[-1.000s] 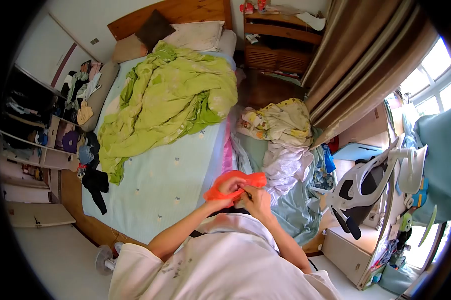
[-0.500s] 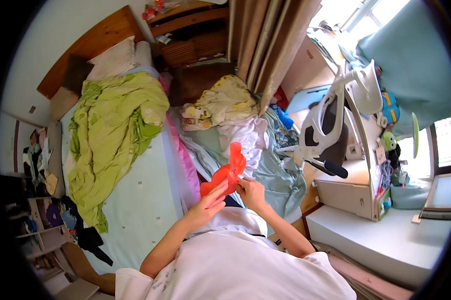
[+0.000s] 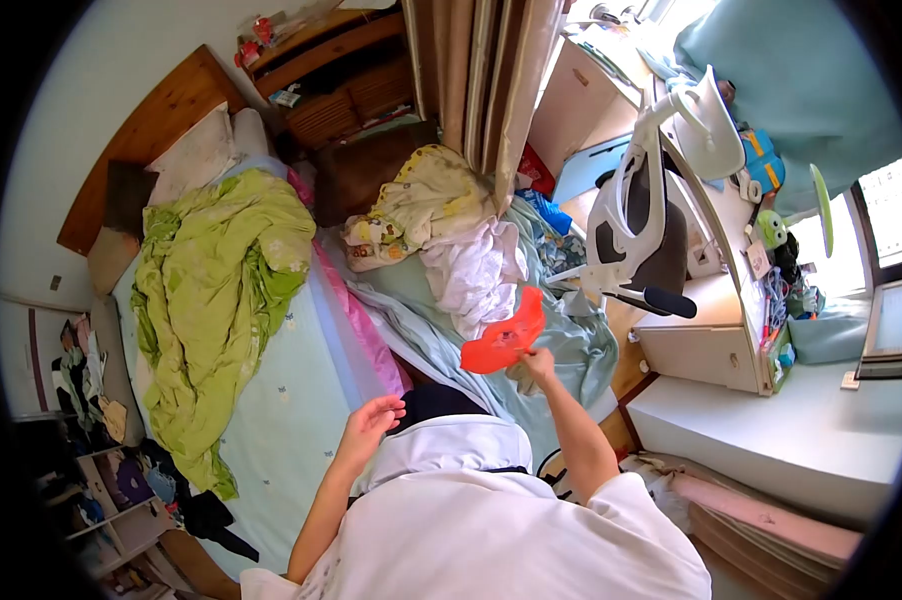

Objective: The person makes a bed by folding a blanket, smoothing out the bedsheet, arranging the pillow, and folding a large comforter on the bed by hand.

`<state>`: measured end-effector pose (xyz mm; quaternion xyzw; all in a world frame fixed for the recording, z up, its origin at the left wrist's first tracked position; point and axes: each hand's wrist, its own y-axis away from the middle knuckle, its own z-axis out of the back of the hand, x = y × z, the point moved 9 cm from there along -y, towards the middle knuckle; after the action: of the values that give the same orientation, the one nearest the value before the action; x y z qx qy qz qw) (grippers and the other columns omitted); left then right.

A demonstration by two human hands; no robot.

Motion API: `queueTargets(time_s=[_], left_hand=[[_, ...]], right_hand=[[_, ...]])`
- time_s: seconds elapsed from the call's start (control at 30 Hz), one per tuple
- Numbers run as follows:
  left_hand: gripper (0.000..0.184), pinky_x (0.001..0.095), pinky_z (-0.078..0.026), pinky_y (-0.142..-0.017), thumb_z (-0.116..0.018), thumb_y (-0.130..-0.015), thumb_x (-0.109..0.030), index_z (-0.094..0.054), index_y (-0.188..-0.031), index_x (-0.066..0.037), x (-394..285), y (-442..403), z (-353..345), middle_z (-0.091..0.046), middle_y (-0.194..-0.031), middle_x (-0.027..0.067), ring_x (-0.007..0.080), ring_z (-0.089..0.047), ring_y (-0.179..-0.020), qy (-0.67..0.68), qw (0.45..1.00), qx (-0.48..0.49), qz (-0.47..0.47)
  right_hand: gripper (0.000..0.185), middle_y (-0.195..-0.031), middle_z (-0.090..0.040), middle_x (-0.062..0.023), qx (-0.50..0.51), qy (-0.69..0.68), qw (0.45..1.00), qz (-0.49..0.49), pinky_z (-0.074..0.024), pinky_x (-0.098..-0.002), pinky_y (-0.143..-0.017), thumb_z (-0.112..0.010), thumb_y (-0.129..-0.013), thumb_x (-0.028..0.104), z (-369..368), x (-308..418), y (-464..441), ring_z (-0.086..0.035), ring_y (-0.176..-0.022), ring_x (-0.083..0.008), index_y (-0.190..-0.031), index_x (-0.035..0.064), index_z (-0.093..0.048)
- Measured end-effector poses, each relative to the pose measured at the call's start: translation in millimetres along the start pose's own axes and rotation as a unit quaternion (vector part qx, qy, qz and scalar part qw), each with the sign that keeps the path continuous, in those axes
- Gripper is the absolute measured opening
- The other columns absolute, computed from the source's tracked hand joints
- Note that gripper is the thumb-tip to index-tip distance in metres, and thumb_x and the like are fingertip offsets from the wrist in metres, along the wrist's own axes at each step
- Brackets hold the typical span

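Observation:
My right hand (image 3: 539,367) pinches the lower edge of a thin red-orange sheet (image 3: 506,338) with a curved outline; whether it is a bag or a cut-out I cannot tell. The sheet hangs in front of my body, over a heap of bedding. Away from it, my left hand (image 3: 373,415) is raised at my waist with the fingers loosely bent and nothing in them. Behind the sheet lie a crumpled white cloth (image 3: 479,275) and a pale green sheet (image 3: 586,345).
On the left, a green quilt (image 3: 221,270) covers part of the bed (image 3: 281,450). A yellow patterned blanket (image 3: 436,195) lies by the curtain (image 3: 481,90). To the right stand a white office chair (image 3: 631,220) and a white-topped surface (image 3: 761,430).
My left hand has let go of the red-orange sheet and drawn back to the left. My right hand has moved it a little to the right, and it is more spread out.

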<state>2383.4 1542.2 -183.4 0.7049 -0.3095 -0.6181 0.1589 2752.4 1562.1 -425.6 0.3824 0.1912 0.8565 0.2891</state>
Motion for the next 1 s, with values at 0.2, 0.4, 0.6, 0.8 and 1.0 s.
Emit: queueTargets(time_s=[0.2, 0.4, 0.6, 0.8, 1.0], left_hand=[[0.028, 0.0303, -0.046, -0.084, -0.049, -0.088, -0.006, -0.052, -0.115, 0.0, 8.0, 2.4, 17.8, -0.058, -0.107, 0.009, 0.0175, -0.057, -0.098, -0.037, 0.999, -0.019, -0.002], [0.026, 0.0291, -0.046, -0.083, -0.05, -0.088, -0.008, -0.053, -0.113, -0.001, 12.5, -15.5, -1.2, -0.059, -0.106, 0.0078, 0.0165, -0.057, -0.097, -0.061, 0.998, 0.032, 0.013], [0.025, 0.0282, -0.046, -0.083, -0.051, -0.089, -0.008, -0.053, -0.113, -0.001, -5.1, -42.5, -51.2, -0.059, -0.105, 0.0066, 0.0153, -0.056, -0.097, -0.096, 0.989, 0.115, -0.01], [0.024, 0.0278, -0.045, -0.083, -0.051, -0.088, -0.007, -0.053, -0.112, -0.001, -9.7, -49.7, -76.3, -0.06, -0.105, 0.0064, 0.015, -0.056, -0.096, -0.116, 0.983, 0.138, -0.033], [0.024, 0.0278, -0.046, -0.081, -0.05, -0.088, -0.006, -0.053, -0.111, 0.0, 3.6, -35.3, -46.1, -0.06, -0.104, 0.0078, 0.0151, -0.057, -0.094, -0.126, 0.99, 0.053, -0.022]], right_hand=[[0.035, -0.07, -0.064, -0.0089, -0.132, -0.127, 0.983, -0.033, -0.0462, -0.031, -0.063, -0.063, -0.078, 0.033, 105.9, -75.7, -27.4, -0.06, -0.066, -0.0174, -0.081, -0.0024, -0.067], [0.029, -0.072, -0.06, 0.0009, -0.173, -0.124, 0.976, 0.051, -0.0416, -0.0241, -0.06, -0.058, -0.085, 0.026, 301.8, -41.5, 27.9, -0.052, -0.064, -0.0076, -0.085, -0.0014, -0.066], [0.027, -0.068, -0.062, -0.0099, -0.417, -0.003, 0.891, 0.183, -0.0422, -0.0311, -0.057, -0.054, -0.088, 0.024, 502.3, 94.3, 94.7, -0.056, -0.06, -0.018, -0.081, -0.0005, -0.064], [0.025, -0.089, -0.058, -0.0134, -0.583, 0.16, 0.766, 0.217, -0.0444, -0.0394, -0.069, -0.054, -0.087, 0.025, 581.2, 154.5, 106.4, -0.057, -0.08, -0.0321, -0.083, 0.0011, -0.062], [0.019, -0.087, -0.058, -0.0136, -0.576, 0.164, 0.775, 0.202, -0.0445, -0.0385, -0.069, -0.057, -0.084, 0.02, 552.0, 134.4, 68.8, -0.058, -0.078, -0.0315, -0.085, 0.0016, -0.063]])
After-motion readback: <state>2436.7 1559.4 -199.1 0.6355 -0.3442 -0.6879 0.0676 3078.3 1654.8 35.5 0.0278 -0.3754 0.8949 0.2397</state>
